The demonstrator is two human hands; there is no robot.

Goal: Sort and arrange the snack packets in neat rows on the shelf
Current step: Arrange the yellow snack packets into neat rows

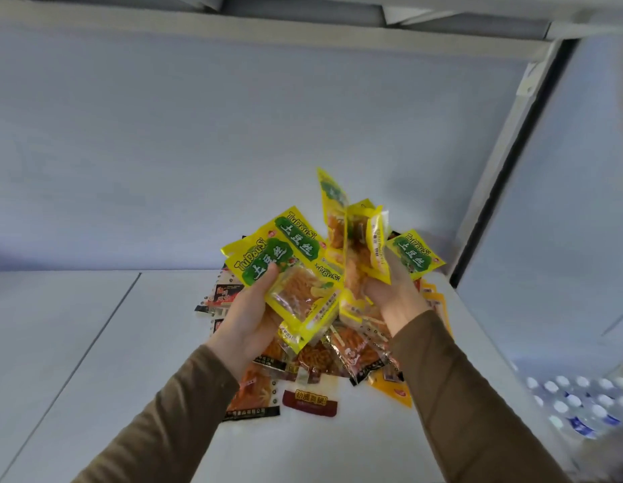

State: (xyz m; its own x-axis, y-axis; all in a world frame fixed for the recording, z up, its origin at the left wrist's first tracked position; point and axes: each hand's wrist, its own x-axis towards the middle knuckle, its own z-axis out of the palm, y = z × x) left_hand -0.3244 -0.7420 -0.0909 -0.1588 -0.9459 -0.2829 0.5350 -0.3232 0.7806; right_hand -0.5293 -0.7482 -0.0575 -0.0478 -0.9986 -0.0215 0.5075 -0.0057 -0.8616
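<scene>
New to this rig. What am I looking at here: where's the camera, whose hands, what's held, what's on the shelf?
There is no robot. A single wide-angle camera worn on a person's head looks forward and down at their own two bare hands. The left hand grips a fan of yellow packets with green labels. The right hand grips another bunch of the same yellow packets, these standing more on edge. Below the hands, a mixed pile of snack packets lies unsorted on the white shelf. Bottled water shows at lower right.
</scene>
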